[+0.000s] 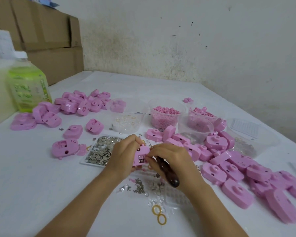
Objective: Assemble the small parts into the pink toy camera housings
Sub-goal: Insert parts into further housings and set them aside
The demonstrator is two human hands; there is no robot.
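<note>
Left hand [122,154] grips housing [141,157]. Right hand [171,158] holds tool [167,175], fingertips [153,153] on the housing, possibly pinching something; too small to tell.

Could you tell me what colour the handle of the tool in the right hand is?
Dark brown, seen in the head view: the handle below the right hand.

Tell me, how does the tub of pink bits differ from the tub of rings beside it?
The pink tub holds small pink bits, while the ring tub holds clear and yellowish rings. The pink tub stands taller; the ring tub is lower. The pink tub sits to the right of the ring tub. Both are clear plastic, upright and uncovered on the table.
</note>
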